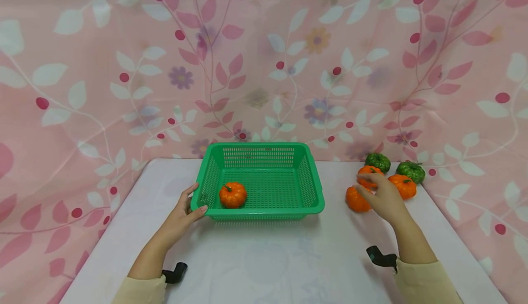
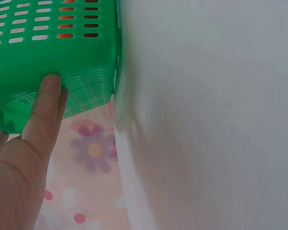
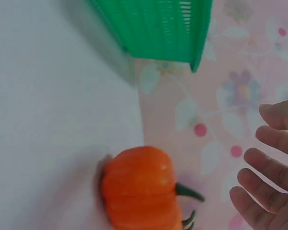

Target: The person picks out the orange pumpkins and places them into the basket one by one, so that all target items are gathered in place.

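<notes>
A green plastic basket stands on the table with one small orange pumpkin in its left front part. My left hand holds the basket's left front corner, thumb at the front rim and fingers along the outer left wall. To the right, my right hand hovers over a group of small pumpkins with its fingers spread and nothing in them. Closest to it is an orange pumpkin; the hand partly covers another orange pumpkin behind. In the right wrist view, an orange pumpkin shows a green stem.
A third orange pumpkin lies right of the right hand. Two green pumpkins, one at the left and one at the right, sit by the table's back edge. A pink floral cloth hangs behind the white table.
</notes>
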The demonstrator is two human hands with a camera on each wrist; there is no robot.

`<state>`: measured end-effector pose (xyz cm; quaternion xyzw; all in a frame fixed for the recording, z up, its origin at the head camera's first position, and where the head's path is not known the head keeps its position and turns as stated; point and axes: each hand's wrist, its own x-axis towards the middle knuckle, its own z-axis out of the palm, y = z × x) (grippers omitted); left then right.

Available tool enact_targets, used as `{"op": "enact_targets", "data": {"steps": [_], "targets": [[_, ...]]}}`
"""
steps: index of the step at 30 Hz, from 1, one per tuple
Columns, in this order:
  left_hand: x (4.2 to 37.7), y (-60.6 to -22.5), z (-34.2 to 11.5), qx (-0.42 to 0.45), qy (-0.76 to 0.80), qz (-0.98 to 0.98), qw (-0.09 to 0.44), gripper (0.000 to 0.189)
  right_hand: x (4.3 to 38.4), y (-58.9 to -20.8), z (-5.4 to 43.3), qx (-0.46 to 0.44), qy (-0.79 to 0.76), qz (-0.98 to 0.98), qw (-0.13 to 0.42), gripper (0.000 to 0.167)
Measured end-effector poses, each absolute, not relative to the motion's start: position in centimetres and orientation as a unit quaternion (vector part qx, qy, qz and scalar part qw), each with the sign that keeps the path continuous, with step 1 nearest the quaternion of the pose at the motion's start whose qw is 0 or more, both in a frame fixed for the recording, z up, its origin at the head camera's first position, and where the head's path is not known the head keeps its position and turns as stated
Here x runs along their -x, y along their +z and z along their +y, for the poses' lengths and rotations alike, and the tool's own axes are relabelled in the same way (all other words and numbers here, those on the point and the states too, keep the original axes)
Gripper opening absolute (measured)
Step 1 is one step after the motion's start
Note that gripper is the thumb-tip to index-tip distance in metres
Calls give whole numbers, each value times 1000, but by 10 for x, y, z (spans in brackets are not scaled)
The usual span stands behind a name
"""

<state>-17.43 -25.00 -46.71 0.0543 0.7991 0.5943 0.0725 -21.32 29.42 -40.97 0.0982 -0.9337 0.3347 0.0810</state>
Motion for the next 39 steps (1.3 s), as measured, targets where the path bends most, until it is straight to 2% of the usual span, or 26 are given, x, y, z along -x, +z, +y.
{"op": "enact_targets", "data": {"steps": [8,29,39], "targets": [[175,-467,-249,-52,596,799,67,81,222,-431,306,-87,336,-933,101,43],[175,-465,-249,-47,593,801,71,82,234,-457,324,-70,327,-941,44,70],[174,-464,-248,-47,587,805,64,80,237,-464,326,-48,337,-940,-10,80]]}}
